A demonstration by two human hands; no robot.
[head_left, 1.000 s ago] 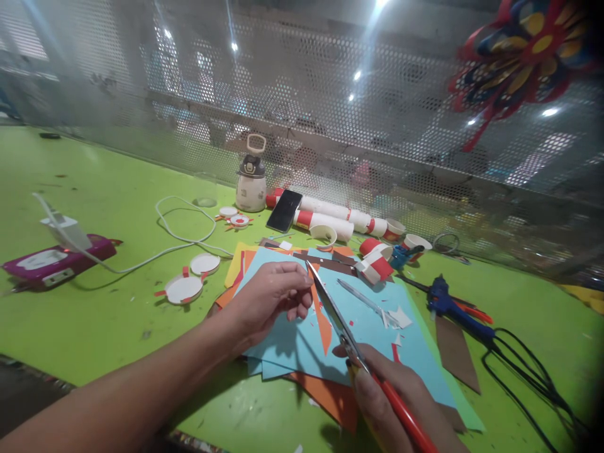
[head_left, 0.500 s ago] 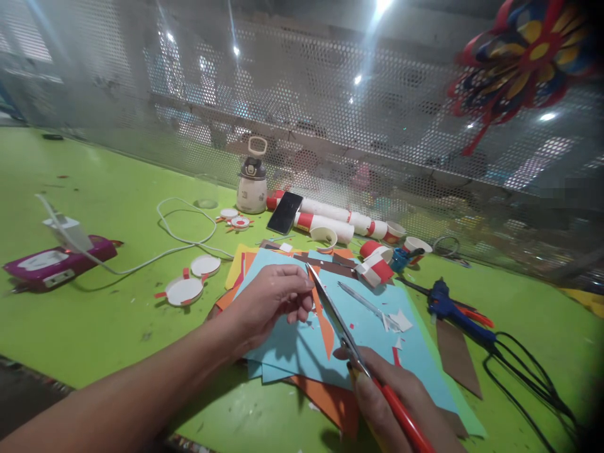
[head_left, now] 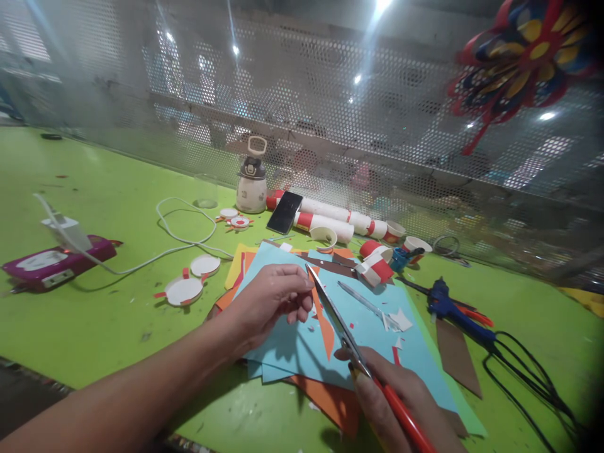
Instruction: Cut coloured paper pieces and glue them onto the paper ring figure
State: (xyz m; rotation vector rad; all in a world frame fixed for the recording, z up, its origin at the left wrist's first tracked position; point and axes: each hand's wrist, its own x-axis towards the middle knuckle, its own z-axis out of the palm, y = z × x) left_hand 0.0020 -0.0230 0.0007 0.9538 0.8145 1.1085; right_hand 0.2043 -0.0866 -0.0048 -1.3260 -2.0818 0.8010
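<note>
My right hand [head_left: 391, 384] grips a pair of scissors [head_left: 406, 416] with red handles. Their metal blades look closed or nearly so and point up and away, over blue paper sheets [head_left: 278, 352]. My left hand [head_left: 287, 292] is closed in a pinch beside the scissor tips; whatever its fingertips hold is too small or hidden to make out. A narrow orange paper strip [head_left: 324, 330] shows between the two hands, partly behind the blades. Small red and white paper scraps [head_left: 400, 319] lie on the blue paper, along with a clear pen-like tool [head_left: 363, 300].
Right of the papers lies a blue glue gun [head_left: 441, 302] with a black cable. Paper cup pieces [head_left: 376, 267], a phone [head_left: 285, 212] and a bottle [head_left: 251, 192] stand or lie behind. To the left are white paper discs [head_left: 184, 291] and a purple power strip [head_left: 61, 263] with a white cable.
Almost nothing differs. Both hands and the scissors stay in the same place, and the view has shifted only very slightly.
</note>
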